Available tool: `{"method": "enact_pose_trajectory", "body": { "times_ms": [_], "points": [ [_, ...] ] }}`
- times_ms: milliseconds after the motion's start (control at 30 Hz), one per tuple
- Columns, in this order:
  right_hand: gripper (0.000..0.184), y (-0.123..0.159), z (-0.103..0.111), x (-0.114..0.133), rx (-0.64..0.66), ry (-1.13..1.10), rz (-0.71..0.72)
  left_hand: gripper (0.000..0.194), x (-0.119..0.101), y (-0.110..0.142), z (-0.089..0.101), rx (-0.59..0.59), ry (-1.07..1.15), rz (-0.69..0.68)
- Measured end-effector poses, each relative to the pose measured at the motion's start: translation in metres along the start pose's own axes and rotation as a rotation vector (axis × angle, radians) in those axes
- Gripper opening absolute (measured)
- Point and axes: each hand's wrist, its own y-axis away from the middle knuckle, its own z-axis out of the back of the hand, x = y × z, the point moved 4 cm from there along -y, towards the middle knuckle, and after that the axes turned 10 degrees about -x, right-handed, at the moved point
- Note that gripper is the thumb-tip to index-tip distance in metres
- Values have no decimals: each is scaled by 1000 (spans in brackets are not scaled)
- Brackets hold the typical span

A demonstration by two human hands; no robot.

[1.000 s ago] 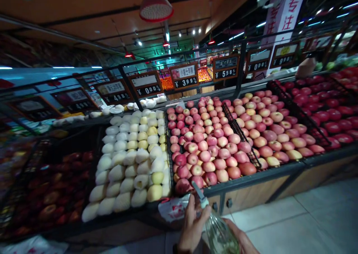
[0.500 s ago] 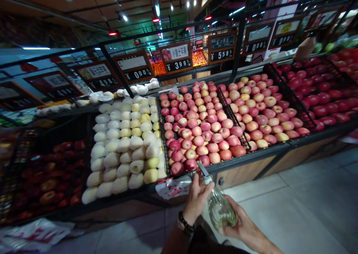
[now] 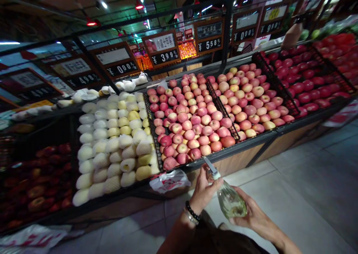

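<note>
The left hand (image 3: 205,190) has a black bead band (image 3: 192,212) and a pale band (image 3: 190,218) at the wrist. Its grip is closed around the thin neck of a clear bundle (image 3: 231,200). I cannot tell if the bundle is a bag or a bottle. The right hand (image 3: 253,211) holds the fat, greenish bottom end, with its grip curled around that part. The bundle is between the two hands, in front of the fruit stand (image 3: 237,159) and up over the gray floor (image 3: 302,187). It is tilted, with its top to the left. A pale strip (image 3: 211,166) pokes out of the top toward the pink apples (image 3: 192,125). To the left of the apples are rows of pale fruit (image 3: 112,149), many in white nets. A white plastic bag (image 3: 170,181) with red marks hangs at the front edge, near the left hand. Price signs (image 3: 164,49) stand behind the fruit.
</note>
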Motion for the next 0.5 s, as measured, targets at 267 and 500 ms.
{"method": "enact_pose_trajectory", "body": {
  "times_ms": [267,500],
  "points": [
    [87,7,19,16,61,-13,6,35,-10,-4,-37,12,1,-51],
    [101,-7,54,6,-12,63,28,78,-27,-16,-57,70,-65,-34]
  ]
}}
